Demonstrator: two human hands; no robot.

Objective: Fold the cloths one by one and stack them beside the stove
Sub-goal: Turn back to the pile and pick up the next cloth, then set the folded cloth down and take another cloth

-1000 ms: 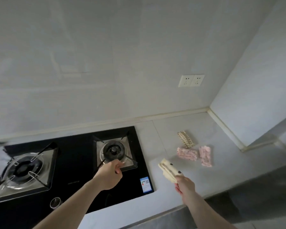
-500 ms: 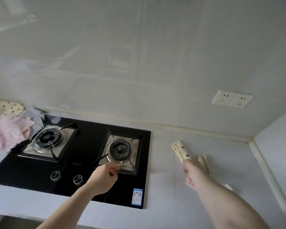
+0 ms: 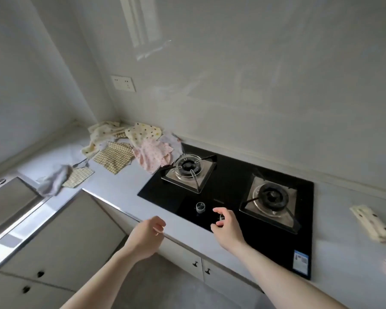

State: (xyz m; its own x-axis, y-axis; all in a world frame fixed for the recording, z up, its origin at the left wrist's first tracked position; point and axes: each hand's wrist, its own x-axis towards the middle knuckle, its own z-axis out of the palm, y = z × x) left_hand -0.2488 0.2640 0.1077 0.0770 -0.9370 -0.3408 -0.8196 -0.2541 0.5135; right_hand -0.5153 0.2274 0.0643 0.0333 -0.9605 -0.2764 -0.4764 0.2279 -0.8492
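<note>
Head view: we see both hands empty over the counter's front edge. Left hand (image 3: 146, 234) has fingers loosely curled, holding nothing. Right hand (image 3: 227, 226) hovers above the stove (image 3: 230, 175) near its knobs (image 3: 200, 206), fingers relaxed and apart, gripping nothing. Folded cream dotted cloth (image 3: 371, 223) lies flat on the counter (image 3: 120, 186) right of the stove, just beside it. Unfolded cloth pile (image 3: 129, 146) sits in the far left corner, pink cloth (image 3: 152, 156) touching the stove's left edge. Grey cloth (image 3: 52, 180) and a checked cloth (image 3: 78, 177) lie near the sink (image 3: 11, 197).
</note>
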